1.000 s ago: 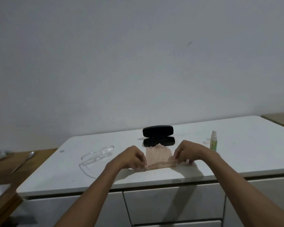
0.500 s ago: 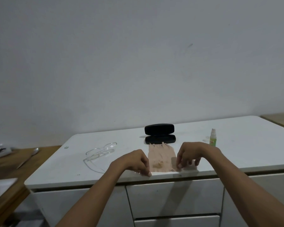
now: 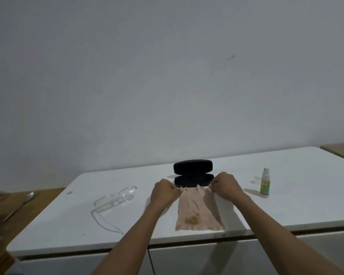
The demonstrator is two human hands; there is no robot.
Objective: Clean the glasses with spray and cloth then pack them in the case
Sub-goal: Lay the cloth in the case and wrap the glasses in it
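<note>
At the cloth's [image 3: 198,210] far edge, left hand [image 3: 164,192] and right hand [image 3: 225,184] pinch corners (fingers curled).

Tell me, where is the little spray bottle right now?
In the head view the spray bottle stands upright on the white counter, on the right, beyond the right hand, with a small clear cap just left of it.

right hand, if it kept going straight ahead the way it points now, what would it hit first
Most likely the open black glasses case. The right hand pinches the far edge of the cloth just in front of the case's lower half, though how much gap separates them is unclear.
</note>
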